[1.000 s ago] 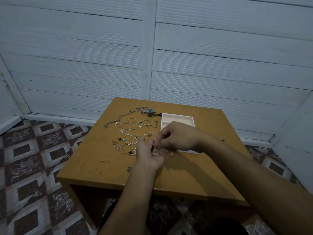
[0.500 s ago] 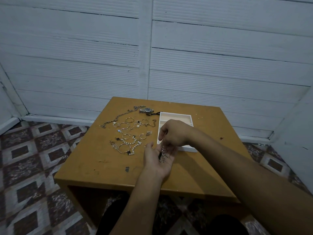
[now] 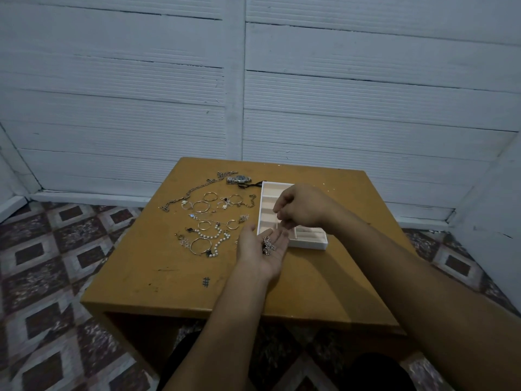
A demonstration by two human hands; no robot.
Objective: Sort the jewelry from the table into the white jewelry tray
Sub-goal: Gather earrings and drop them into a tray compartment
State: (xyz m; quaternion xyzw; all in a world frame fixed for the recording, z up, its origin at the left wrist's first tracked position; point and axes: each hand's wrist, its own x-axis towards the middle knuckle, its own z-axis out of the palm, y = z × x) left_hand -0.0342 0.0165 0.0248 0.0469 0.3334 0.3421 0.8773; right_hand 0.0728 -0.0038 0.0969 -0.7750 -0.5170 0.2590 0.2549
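The white jewelry tray [image 3: 309, 245] sits on the right half of the wooden table [image 3: 158, 266], its compartments showing beige lining. My left hand [image 3: 260, 251] lies palm up just left of the tray's near end, with a small silvery jewelry piece [image 3: 267, 245] resting on the flat palm. My right hand [image 3: 303, 208] hovers over the tray's middle with fingers curled and fingertips drawn together; nothing can be made out between them. Loose jewelry is spread left of the tray: a wristwatch [image 3: 239, 179], a long chain [image 3: 194, 191], hoop earrings [image 3: 201, 206] and a pearl strand [image 3: 219, 237].
White plank walls close in behind the table and on the right. Patterned floor tiles [image 3: 50, 249] surround it. A small black mark [image 3: 206, 281] sits on the tabletop near the front edge. My dark-clothed knees show below the table edge.
My right hand had pinched a dangling piece over the left palm; it has lifted up and right over the tray. The left palm has flattened, with the piece lying on it.
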